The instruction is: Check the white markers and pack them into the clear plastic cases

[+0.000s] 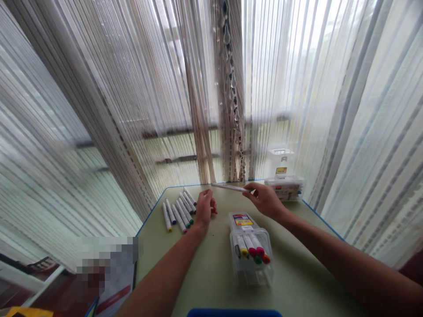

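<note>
Pinching a slim white marker (229,187) near one end, the right hand (264,198) has thumb and fingers closed on the barrel, which lies almost level and points leftward above the far edge of the table (211,273). The marker's free end reaches just beyond and above the left hand (205,209), whose fingers are curled inward; whether anything sits inside that curl I cannot tell.

The tabletop is smooth, matte pale green, trimmed with a thin blue edge. Behind it hang string curtains (148,88), fine vertical strands in white, grey and brown, with a strand of clear, drop-shaped beads (233,83) down the middle.

Just left of the left hand, loose markers (178,218) lie side by side in a slanting row, their white cylindrical barrels tipped with yellow, blue, pink and green, among other colours.

Between the forearms, nearer the wearer than either hand, stands a clear plastic marker case (253,277) with rounded corners. Its upper part carries a red, yellow and dark label (243,221). Inside, white-barrelled markers (248,243) lean together, showing grey, yellow, pink, green and orange-red ends. Beyond the right hand, near the far right corner, rests a second clear case (284,189) with a printed front and an upright transparent piece (280,163); its contents are too blurred to tell.
</note>
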`<state>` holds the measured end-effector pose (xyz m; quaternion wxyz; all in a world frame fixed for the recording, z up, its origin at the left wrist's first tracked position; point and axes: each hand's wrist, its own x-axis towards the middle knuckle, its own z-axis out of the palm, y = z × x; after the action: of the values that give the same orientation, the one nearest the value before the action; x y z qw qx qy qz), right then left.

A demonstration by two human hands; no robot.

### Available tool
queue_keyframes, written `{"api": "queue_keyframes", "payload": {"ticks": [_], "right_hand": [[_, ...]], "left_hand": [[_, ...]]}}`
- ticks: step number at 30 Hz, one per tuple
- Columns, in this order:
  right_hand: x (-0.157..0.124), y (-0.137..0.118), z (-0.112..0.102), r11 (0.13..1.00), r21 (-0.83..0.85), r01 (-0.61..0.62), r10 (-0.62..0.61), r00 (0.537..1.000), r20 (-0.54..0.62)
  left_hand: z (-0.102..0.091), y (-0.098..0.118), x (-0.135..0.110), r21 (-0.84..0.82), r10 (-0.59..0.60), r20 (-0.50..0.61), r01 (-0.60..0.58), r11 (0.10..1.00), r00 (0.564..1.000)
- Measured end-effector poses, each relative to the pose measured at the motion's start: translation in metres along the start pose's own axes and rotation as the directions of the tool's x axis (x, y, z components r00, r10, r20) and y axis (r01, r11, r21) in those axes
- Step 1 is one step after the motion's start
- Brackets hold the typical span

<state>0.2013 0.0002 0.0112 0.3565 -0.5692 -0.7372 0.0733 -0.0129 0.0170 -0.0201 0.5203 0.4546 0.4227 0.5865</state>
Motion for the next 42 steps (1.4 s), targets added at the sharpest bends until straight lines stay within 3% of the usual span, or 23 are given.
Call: {"api": "queue_keyframes", "payload": {"ticks": [3, 6, 12, 22, 28, 35, 38, 42], "right_hand": [[-0.014, -0.004, -0.007, 0.977, 0.208, 0.049, -0.039, 0.998, -0.05], [-0.026, -0.003, -0.008, 0.934, 0.357, 0.0, 0.011, 1.0, -0.029], [-0.03, -0.002, -0.011, 0.732, 0.667, -0.136, 0.127, 0.99, 0.062], [-0.031, 0.004, 0.0, 0.593, 0.773, -0.226, 0.203, 0.971, 0.129], [-0.031, 0.004, 0.001, 0.477, 0.846, -0.237, 0.199, 0.967, 0.159], [-0.029, -0.001, -0.002, 0.294, 0.912, -0.287, 0.251, 0.944, 0.216], [-0.029, -0.002, -0.003, 0.285, 0.914, -0.29, 0.245, 0.944, 0.223], [-0.031, -0.003, -0.002, 0.343, 0.89, -0.3, 0.242, 0.944, 0.225]], "left_hand": [[0.002, 0.006, -0.002, -0.042, 0.023, 0.079, -0.02, 0.999, 0.997], [0.008, 0.009, -0.007, -0.047, 0.047, 0.147, -0.04, 0.998, 0.988], [0.013, 0.014, -0.013, -0.037, 0.063, 0.174, -0.057, 0.998, 0.983], [0.013, 0.018, -0.017, 0.17, 0.176, 0.253, -0.223, 0.96, 0.951], [0.014, 0.018, -0.018, 0.235, 0.137, 0.312, -0.216, 0.948, 0.94], [0.012, 0.016, -0.016, 0.136, 0.095, 0.326, -0.146, 0.98, 0.94], [0.012, 0.015, -0.016, 0.098, 0.086, 0.312, -0.123, 0.988, 0.946], [0.013, 0.014, -0.016, 0.168, 0.095, 0.301, -0.15, 0.974, 0.949]]}}
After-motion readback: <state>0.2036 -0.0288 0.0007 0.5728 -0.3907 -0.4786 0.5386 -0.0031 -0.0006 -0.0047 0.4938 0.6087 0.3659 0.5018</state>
